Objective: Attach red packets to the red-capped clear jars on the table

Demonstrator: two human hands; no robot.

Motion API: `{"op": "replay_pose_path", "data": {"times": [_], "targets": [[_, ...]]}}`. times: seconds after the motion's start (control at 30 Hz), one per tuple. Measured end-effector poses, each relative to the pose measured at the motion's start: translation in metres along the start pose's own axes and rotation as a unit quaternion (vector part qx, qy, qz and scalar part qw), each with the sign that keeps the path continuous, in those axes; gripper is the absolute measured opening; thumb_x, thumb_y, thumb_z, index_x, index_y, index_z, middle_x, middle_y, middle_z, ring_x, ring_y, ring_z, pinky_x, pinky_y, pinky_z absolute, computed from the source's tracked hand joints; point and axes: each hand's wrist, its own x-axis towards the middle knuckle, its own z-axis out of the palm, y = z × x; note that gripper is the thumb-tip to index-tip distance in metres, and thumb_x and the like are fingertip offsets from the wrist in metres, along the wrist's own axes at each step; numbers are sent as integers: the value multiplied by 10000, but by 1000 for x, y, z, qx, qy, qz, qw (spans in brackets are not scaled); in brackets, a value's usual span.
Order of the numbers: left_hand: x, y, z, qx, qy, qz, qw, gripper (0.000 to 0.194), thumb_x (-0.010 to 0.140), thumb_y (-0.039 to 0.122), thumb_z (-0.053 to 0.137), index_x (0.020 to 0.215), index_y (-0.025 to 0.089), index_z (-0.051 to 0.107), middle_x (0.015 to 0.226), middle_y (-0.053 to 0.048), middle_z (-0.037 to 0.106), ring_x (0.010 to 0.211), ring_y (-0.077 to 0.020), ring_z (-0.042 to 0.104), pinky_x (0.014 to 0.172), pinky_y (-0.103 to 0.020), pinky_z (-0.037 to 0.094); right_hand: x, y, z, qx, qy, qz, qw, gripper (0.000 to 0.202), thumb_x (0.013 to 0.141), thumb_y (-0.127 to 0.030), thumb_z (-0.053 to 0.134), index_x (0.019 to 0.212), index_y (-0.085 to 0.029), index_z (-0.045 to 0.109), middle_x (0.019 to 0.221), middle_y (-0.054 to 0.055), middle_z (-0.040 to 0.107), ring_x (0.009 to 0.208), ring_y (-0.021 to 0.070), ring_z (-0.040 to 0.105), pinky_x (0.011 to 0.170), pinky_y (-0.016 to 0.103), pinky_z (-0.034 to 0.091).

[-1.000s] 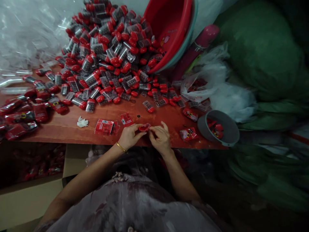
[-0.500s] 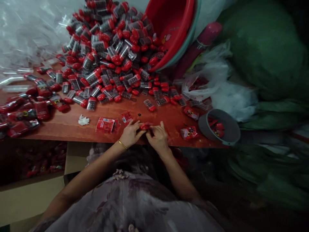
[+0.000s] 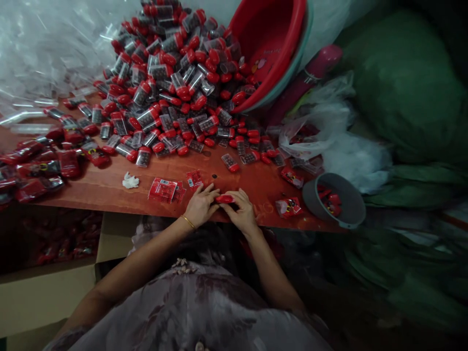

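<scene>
A small red plastic piece (image 3: 224,199) is pinched between my two hands just above the table's front edge; its exact kind is too small to make out. My left hand (image 3: 202,204), with a gold bangle at the wrist, grips its left end. Thumb and fingers of my right hand (image 3: 241,210) close on its right side. Left of my hands lie a stack of printed red cards (image 3: 163,189) and a single red card (image 3: 194,178). A clear tube with a red cap (image 3: 230,163) rests on the table beyond my hands.
A big heap of red-capped clear tubes (image 3: 164,92) covers the back, spilling from a tipped red basin (image 3: 278,29). Wrapped red packs (image 3: 40,168) lie left. A grey bowl (image 3: 353,207) of red pieces stands right. An open cardboard box (image 3: 47,292) sits below left.
The whole view has shifted slightly, so the table items appear a little further right and lower. Both hands still hold the red piece, which now shows more plainly between the fingers.
</scene>
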Motion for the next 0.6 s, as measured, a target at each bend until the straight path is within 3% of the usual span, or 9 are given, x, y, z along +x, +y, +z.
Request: {"op": "replay_pose_path", "data": {"times": [0.3, 0.4, 0.5, 0.57, 0.6], "targets": [[0, 2, 1, 7, 6, -11, 1000, 252, 786, 182, 616, 1032, 133, 643, 1267, -168, 590, 1316, -290, 402, 1093, -527, 295, -2, 5, 3, -22, -13, 1, 1000, 216, 833, -421, 594, 901, -235, 680, 900, 41, 707, 888, 196, 641, 1001, 481, 369], [-6, 7, -5, -27, 55, -1, 998, 225, 776, 189, 624, 994, 140, 656, 1289, -164, 576, 1327, -295, 385, 1091, -534, 291, -3, 7, 1, 11, -10, -9, 1000, 240, 821, -393, 600, 983, -228, 664, 961, 62, 708, 931, 207, 644, 1008, 485, 375], [-28, 11, -29, -107, 151, -33, 982, 215, 805, 286, 608, 970, 164, 672, 1251, -135, 612, 1263, -274, 476, 1070, -503, 339, -4, 12, 3, 44, 27, 18, 999, 260, 854, -338, 539, 1065, -216, 628, 952, 63, 712, 891, 190, 659, 986, 466, 411], [-58, 6, -56, -169, 217, -121, 954, 235, 799, 337, 605, 919, 154, 689, 1111, -122, 688, 1073, -258, 620, 965, -440, 456, -4, 12, 7, 25, 50, 37, 998, 235, 867, -332, 521, 1027, -205, 637, 913, 59, 715, 849, 185, 657, 962, 456, 428], [-78, 0, -72, -188, 254, -198, 928, 257, 791, 374, 607, 880, 149, 694, 988, -104, 726, 930, -245, 669, 864, -407, 512, -3, 11, 10, 3, 54, 38, 998, 232, 868, -344, 524, 1003, -200, 644, 906, 62, 714, 850, 191, 651, 954, 456, 428]]}}
